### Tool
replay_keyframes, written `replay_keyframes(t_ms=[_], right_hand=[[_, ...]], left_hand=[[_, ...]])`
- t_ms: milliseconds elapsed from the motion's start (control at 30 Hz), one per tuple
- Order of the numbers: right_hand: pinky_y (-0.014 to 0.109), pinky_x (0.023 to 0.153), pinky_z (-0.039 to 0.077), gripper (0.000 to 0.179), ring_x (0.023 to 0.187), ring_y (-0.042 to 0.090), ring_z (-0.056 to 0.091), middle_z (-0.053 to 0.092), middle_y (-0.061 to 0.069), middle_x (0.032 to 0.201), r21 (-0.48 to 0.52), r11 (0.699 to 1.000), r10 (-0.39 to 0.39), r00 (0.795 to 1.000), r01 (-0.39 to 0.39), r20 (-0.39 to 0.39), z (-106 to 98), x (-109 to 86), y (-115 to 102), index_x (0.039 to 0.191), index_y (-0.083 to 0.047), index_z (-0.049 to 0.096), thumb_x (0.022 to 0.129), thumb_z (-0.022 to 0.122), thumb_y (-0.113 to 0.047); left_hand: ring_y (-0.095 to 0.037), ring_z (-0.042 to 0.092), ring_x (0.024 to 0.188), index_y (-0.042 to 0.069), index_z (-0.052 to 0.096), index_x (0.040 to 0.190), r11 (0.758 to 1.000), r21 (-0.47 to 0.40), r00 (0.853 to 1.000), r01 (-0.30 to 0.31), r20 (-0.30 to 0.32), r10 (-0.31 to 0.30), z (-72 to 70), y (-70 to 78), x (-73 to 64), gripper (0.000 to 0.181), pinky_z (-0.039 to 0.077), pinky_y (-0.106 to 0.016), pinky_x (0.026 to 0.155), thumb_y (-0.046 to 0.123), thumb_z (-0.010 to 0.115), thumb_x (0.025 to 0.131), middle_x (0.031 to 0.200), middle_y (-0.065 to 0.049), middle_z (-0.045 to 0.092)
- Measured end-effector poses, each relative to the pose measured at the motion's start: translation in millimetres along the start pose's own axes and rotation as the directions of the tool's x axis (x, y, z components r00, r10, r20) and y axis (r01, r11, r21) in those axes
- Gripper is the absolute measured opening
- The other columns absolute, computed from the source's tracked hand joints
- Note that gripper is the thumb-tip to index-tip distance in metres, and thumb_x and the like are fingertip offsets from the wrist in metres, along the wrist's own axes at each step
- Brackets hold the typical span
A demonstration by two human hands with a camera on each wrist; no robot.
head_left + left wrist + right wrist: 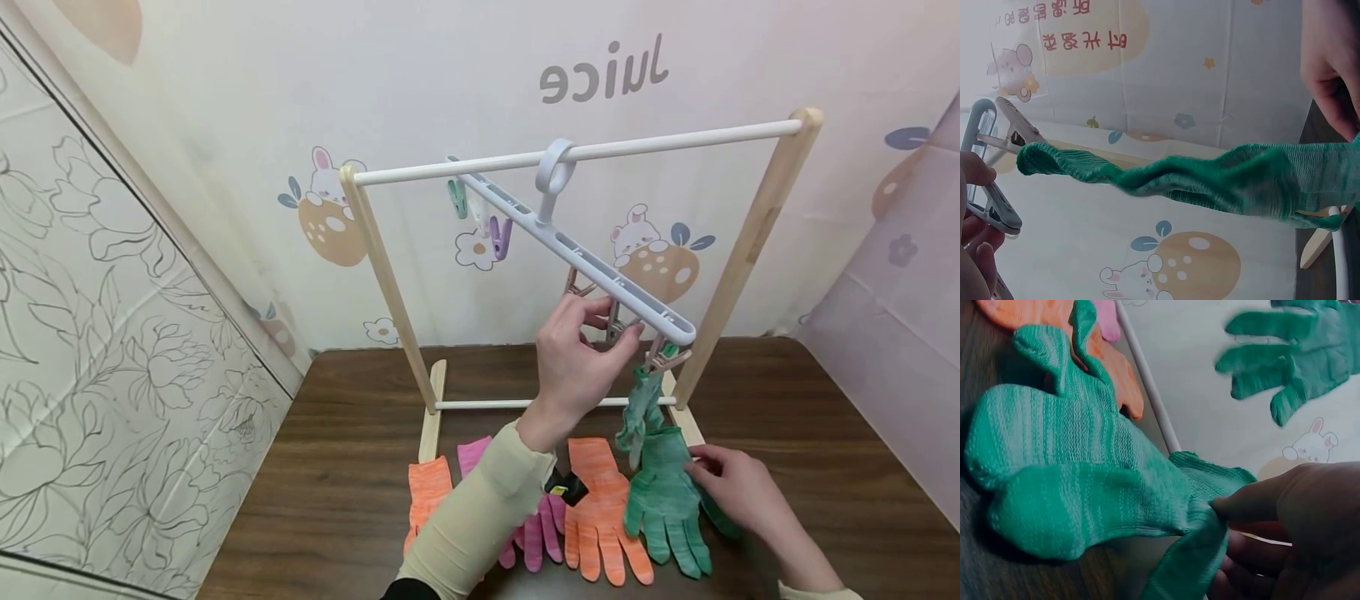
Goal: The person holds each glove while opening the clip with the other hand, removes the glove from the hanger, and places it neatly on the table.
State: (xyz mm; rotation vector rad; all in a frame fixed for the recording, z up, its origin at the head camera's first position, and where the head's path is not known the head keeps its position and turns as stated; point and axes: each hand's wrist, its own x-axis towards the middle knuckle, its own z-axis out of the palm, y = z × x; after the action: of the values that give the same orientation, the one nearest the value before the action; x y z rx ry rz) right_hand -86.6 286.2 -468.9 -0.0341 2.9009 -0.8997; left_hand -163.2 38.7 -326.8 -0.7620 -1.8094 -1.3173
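My left hand point(573, 358) is raised to a white clip hanger point(555, 237) and pinches a grey clothespin point(999, 209) near its front end. Beside it, a beige clothespin point(666, 358) holds the cuff of a green knit glove point(1147, 175), which dangles fingers down. Low on the right, my right hand point(738, 492) pinches the cuff area of another green glove point(1135, 481), with thumb and fingers together. In the head view, green glove fabric point(663, 492) lies below the dangling one, partly overlapping; how many pieces are there I cannot tell.
The hanger hooks over the top bar of a wooden rack point(765, 225). Its far end carries green, white and purple clothespins point(500, 237). Orange gloves point(596, 500) and a magenta glove point(534, 537) lie on the brown table point(330, 467), partly behind my left forearm.
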Motion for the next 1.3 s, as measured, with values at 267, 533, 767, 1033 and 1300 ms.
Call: replay_keyframes(t_ms=[267,533,767,1033,1300], right_hand=[[0.037,0.058,0.045,0.032,0.07,0.019,0.058,0.069,0.008,0.088,-0.075,0.997,0.017,0.992,-0.026,-0.123,-5,-2.5,-10,0.112,0.004,0.069,0.096,0.062,-0.023],[0.037,0.059,0.046,0.029,0.075,0.025,0.063,0.07,0.013,0.092,-0.022,1.0,-0.021,0.951,0.014,-0.309,-14,-10.1,-37,0.111,0.0,0.07,0.097,0.063,-0.024],[0.017,0.059,0.044,0.021,0.076,0.008,0.061,0.07,0.014,0.099,0.042,0.995,-0.059,0.865,0.093,-0.499,-26,-21.1,-64,0.109,-0.006,0.072,0.096,0.065,-0.021],[0.01,0.069,0.042,0.019,0.082,-0.016,0.05,0.069,0.007,0.102,0.1,0.974,-0.11,0.808,0.204,-0.579,-32,-33.2,-94,0.111,-0.009,0.072,0.096,0.066,-0.02],[0.004,0.078,0.04,0.041,0.09,-0.011,0.051,0.063,0.008,0.114,0.153,0.944,-0.153,0.796,0.294,-0.586,-27,-36.2,-117,0.128,-0.007,0.063,0.09,0.074,-0.018]], left_hand=[[-0.005,0.061,0.078,0.005,0.066,0.102,1.0,0.001,1.0,0.003,-0.004,-0.003,0.6,-0.4,-0.3,0.025,0.049,-0.013,0.059,0.014,0.079,0.083,0.096,-0.004,0.064],[-0.006,0.061,0.078,0.005,0.066,0.102,1.0,0.001,1.0,0.003,-0.017,-0.003,1.0,-0.7,0.8,0.025,0.048,-0.013,0.058,0.015,0.079,0.083,0.095,-0.004,0.063],[-0.007,0.062,0.079,0.005,0.066,0.103,1.0,0.001,1.0,0.002,-0.019,-0.002,1.1,-0.4,0.7,0.026,0.049,-0.014,0.057,0.015,0.079,0.083,0.095,-0.004,0.063],[-0.006,0.061,0.079,0.005,0.066,0.103,1.0,-0.003,1.0,0.014,-0.014,-0.014,1.9,-0.6,-1.0,0.026,0.049,-0.014,0.058,0.015,0.079,0.083,0.096,-0.004,0.063],[-0.005,0.062,0.08,0.006,0.066,0.104,1.0,0.002,1.0,0.015,-0.014,-0.015,3.5,-0.2,-1.5,0.027,0.047,-0.012,0.06,0.016,0.079,0.083,0.097,-0.003,0.064]])
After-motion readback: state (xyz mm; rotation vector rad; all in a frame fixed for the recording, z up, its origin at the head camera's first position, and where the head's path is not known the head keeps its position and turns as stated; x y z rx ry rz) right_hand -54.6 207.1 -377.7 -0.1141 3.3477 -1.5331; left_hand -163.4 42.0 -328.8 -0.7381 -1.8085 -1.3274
